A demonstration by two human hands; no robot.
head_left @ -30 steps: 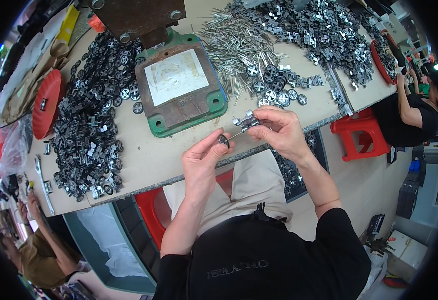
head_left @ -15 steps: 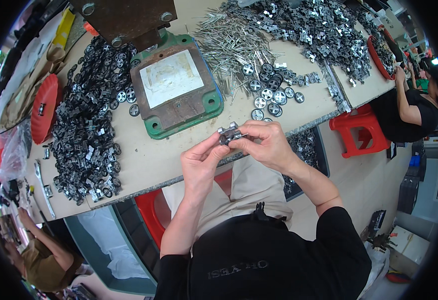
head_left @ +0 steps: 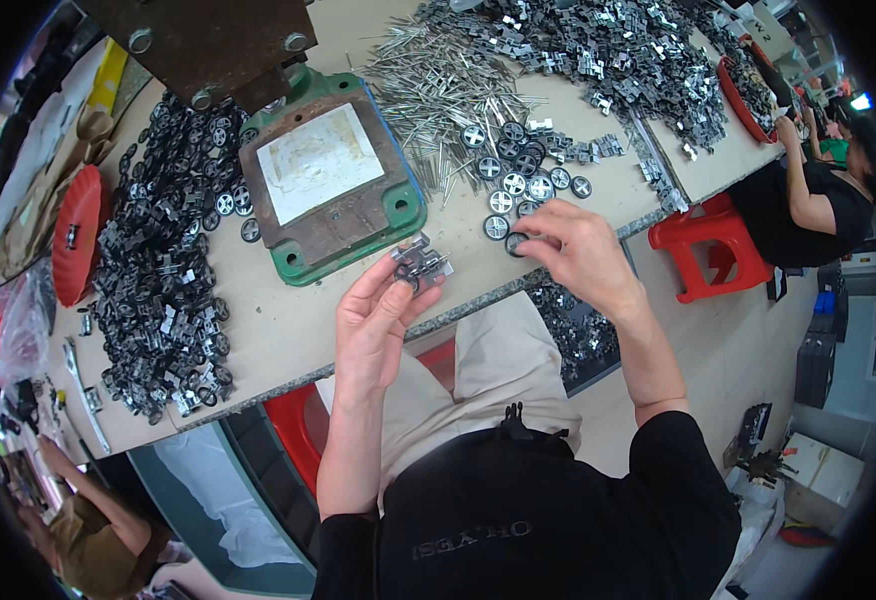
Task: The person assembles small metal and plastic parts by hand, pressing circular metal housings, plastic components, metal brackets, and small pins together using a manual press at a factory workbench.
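Observation:
Between the thumb and fingers of my left hand (head_left: 370, 325) is a small silvery metal bracket (head_left: 428, 262) with a dark round part and a thin pin on it. To its right, my right hand (head_left: 596, 262) pinches a small black spoked wheel (head_left: 515, 244) at the near side of a loose group of such wheels (head_left: 540, 187). The fingers partly cover that wheel. Just beyond my left hand stands the green press base (head_left: 288, 262) with a white sheet (head_left: 320, 165) on its plate.
A heap of black wheel parts (head_left: 158, 270) lies left of the press. Metal pins (head_left: 443, 100) and many brackets (head_left: 608, 50) spread over the far table. Red trays (head_left: 80, 235) stand at the side. One co-worker sits at right near a red stool (head_left: 708, 255), another person at lower left.
My hands have parted. The right one has let go of the bracket and moved right to a wheel, while the left keeps the bracket, now turned and a little further left.

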